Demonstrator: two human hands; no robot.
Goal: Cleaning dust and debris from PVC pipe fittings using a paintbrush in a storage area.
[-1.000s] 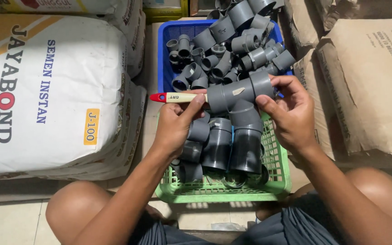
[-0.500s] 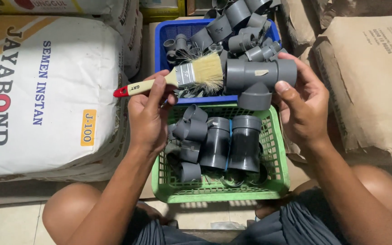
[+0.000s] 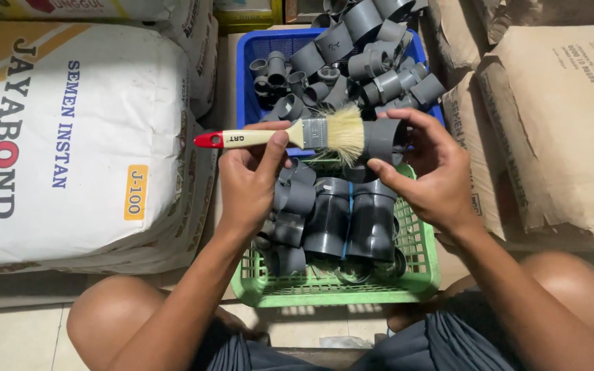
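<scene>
A paintbrush with a pale wooden handle and a red tip is held in the left hand, fingers curled shut around the handle. Its bristles are pressed against a grey pipe fitting, which is gripped by the right hand, fingers wrapped round it. Both are held above the far edge of the green basket, near the blue basket full of grey fittings.
</scene>
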